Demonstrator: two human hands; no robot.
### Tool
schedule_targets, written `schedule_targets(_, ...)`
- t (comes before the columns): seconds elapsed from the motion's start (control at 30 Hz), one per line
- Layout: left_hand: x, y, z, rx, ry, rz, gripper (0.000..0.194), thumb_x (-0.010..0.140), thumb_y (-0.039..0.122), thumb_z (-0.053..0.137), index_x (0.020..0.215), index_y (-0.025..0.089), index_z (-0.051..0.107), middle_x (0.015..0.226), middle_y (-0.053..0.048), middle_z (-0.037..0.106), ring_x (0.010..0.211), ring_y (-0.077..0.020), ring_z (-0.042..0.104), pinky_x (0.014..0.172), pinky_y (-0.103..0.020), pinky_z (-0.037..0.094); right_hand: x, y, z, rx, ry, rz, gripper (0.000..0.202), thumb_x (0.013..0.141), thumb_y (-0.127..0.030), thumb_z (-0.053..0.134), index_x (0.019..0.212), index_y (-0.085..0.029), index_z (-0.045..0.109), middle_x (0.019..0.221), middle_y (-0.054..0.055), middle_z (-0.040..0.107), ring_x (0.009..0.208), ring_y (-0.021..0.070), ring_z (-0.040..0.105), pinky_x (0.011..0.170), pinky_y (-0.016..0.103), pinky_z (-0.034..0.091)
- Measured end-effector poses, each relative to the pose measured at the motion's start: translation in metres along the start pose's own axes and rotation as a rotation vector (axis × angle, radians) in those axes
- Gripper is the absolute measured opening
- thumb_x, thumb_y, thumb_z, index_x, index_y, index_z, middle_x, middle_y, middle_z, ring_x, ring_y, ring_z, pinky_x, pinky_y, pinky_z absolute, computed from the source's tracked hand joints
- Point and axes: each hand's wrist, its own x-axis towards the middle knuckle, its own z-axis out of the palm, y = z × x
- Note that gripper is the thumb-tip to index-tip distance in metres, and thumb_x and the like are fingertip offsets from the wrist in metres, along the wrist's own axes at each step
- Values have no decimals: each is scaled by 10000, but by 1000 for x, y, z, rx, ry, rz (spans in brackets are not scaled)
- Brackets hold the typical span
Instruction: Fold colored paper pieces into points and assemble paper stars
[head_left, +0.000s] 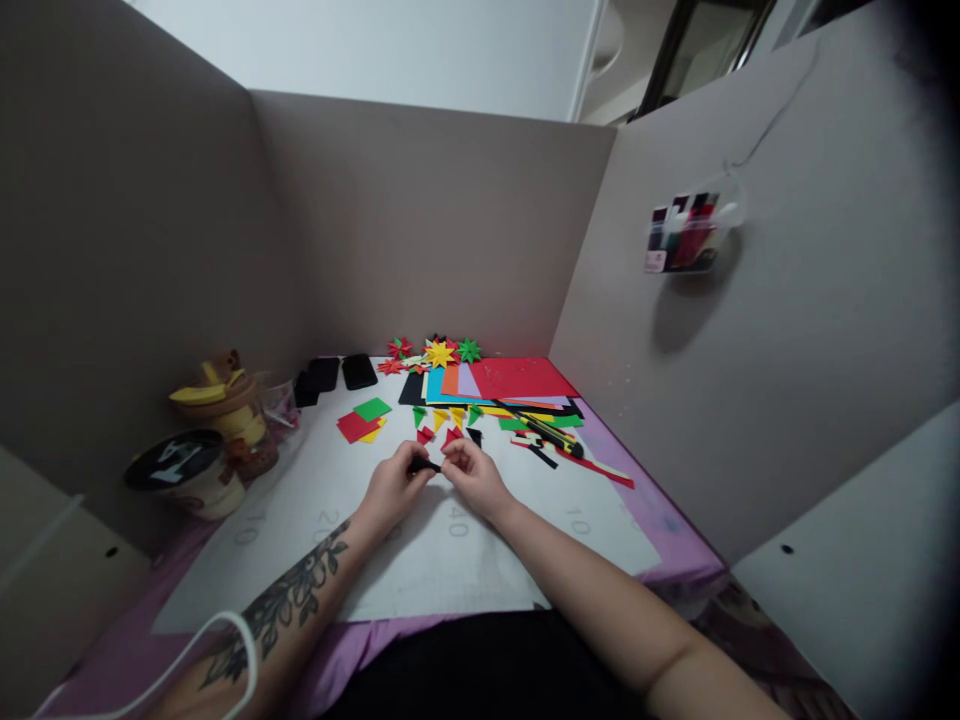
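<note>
While both forearms reach across the near edge of the worktop, the left hand grips a small black paper piece around the worktop's middle, and the right hand pinches its right end between the fingers; its exact fold is hard to make out. A lidded tub stands by the left edge. Just beyond the hands lie small folded pieces, with paper squares to their left and a cutter toward the right edge. Farther back, coloured sheets overlap near the far right corner, and paper stars cluster along the far edge.
</note>
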Motion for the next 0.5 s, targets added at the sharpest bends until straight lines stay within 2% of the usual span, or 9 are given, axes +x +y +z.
schedule_targets(0.17,-3,-11,-2,204,64,262,48,803,230,568,841,202,580,784,-12,661,713,-148,607,669,-252,448,1,-2,-6,23,-121,22,76,731,-252,610,772,-188,611,875,25,527,797,151,517,640,250,419)
schedule_targets(0.27,-3,-17,-3,264,61,439,62,818,183,540,839,195,597,786,-29,673,740,-155,612,689,-260,456,1,-1,-7,101,-177,54,83,695,-221,641,767,-189,612,913,25,514,765,138,507,609,236,409)
schedule_targets(0.33,-2,-18,-3,255,43,498,92,816,144,520,840,190,596,798,-35,676,754,-154,614,699,-259,459,1,0,-7,146,-207,80,95,668,-201,656,743,-184,601,939,25,513,749,130,503,597,230,402)
schedule_targets(0.4,-2,-17,-3,242,32,471,102,805,135,521,839,194,596,804,-33,675,764,-156,614,712,-264,457,1,0,-7,177,-227,108,96,658,-191,657,724,-180,588,957,25,516,732,123,500,584,224,394)
schedule_targets(0.5,-1,-11,-1,164,17,274,85,784,166,537,852,201,576,813,-18,665,738,-148,606,691,-258,447,1,-2,-7,154,-198,92,75,671,-196,639,715,-182,580,930,23,523,747,129,504,595,227,397)
